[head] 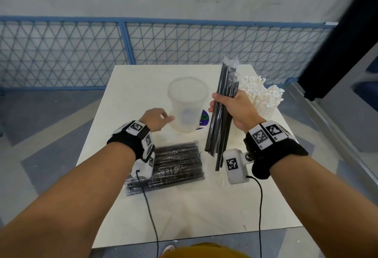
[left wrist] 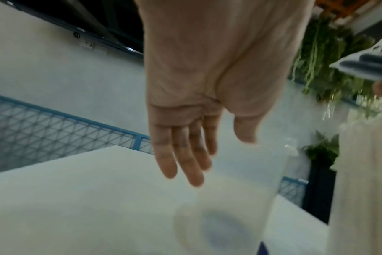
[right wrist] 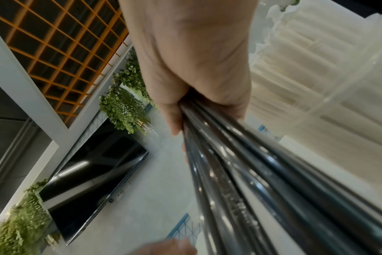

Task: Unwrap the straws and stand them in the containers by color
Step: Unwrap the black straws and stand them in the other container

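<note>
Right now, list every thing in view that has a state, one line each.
Empty container: upright, nothing inside.
Black straws: bunch still in clear wrap, held upright off the table.
Right hand: grips the black straws.
Left hand: fingers straight, beside the empty container, holding nothing.
Pack of black straws: lying flat, still wrapped.
White straws: standing in their container.
</note>
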The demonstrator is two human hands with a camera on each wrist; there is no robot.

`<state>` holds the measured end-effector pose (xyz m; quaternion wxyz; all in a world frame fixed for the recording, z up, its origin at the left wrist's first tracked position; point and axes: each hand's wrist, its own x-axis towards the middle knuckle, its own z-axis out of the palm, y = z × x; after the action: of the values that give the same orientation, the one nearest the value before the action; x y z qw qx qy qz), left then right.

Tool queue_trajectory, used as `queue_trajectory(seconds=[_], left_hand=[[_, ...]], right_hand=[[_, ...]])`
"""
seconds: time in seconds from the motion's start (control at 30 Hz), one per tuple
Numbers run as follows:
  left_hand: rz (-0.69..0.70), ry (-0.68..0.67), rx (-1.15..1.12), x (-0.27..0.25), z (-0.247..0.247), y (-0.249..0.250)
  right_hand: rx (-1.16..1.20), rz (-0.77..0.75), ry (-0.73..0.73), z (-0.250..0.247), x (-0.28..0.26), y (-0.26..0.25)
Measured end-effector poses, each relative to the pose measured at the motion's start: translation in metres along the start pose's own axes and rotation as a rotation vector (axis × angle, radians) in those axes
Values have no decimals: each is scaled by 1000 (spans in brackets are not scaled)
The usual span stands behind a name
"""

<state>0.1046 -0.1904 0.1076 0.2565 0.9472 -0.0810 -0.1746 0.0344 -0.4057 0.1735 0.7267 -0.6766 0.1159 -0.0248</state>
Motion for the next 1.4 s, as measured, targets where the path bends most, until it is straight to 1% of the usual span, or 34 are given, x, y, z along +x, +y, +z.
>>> queue_trajectory(seconds=[0.07, 0.1, 0.13, 0.2, 0.3, 0.37, 0.43, 0.5, 0.57, 0.77, 0.83, 0.9, 0.97, 1.13, 1.3, 1.37, 1.4], left_hand=[[-16, 216, -211, 12, 1, 13], [-30, 280, -301, 17, 2, 19], [-54, 309, -390, 20, 2, 26], [-142, 303, -581, 26, 2, 39], [-290, 198, -937, 34, 3, 49], [-296, 149, -1132, 36, 5, 48], [-278, 132, -1232, 36, 5, 44], [-256, 117, -1264, 33, 4, 35], [-244, 97, -1288, 29, 1, 23], [-247, 78, -1331, 9, -4, -12], [-244, 82, -1348, 2, -5, -18], [-247, 95, -1355, -1, -5, -22], [-240, 89, -1343, -4, -5, -23], [-228, 70, -1329, -6, -7, -19], [-242, 102, -1335, -8, -7, -16], [-244, 101, -1336, -9, -8, -16], [-245, 103, -1334, -9, -9, -16]], right_hand=[[16, 19, -6, 3, 0, 0], [25, 28, -9, 4, 0, -1], [34, 35, -11, 5, 0, -1], [48, 42, -14, 7, 1, -2], [75, 42, -19, 8, 3, -3], [116, 40, -27, 8, 4, -5], [168, 46, -13, 7, 7, -10], [255, 36, 7, 7, 11, -17], [359, -15, 13, 10, 17, -27], [513, -298, 67, 38, 40, -53], [517, -346, 118, 51, 49, -52], [449, -371, 145, 64, 53, -46], [353, -352, 147, 76, 57, -34], [126, -205, 109, 91, 63, 4], [-150, -5, -26, 88, 70, 29], [-251, 4, -83, 79, 79, 43], [-282, 6, -105, 77, 74, 40]])
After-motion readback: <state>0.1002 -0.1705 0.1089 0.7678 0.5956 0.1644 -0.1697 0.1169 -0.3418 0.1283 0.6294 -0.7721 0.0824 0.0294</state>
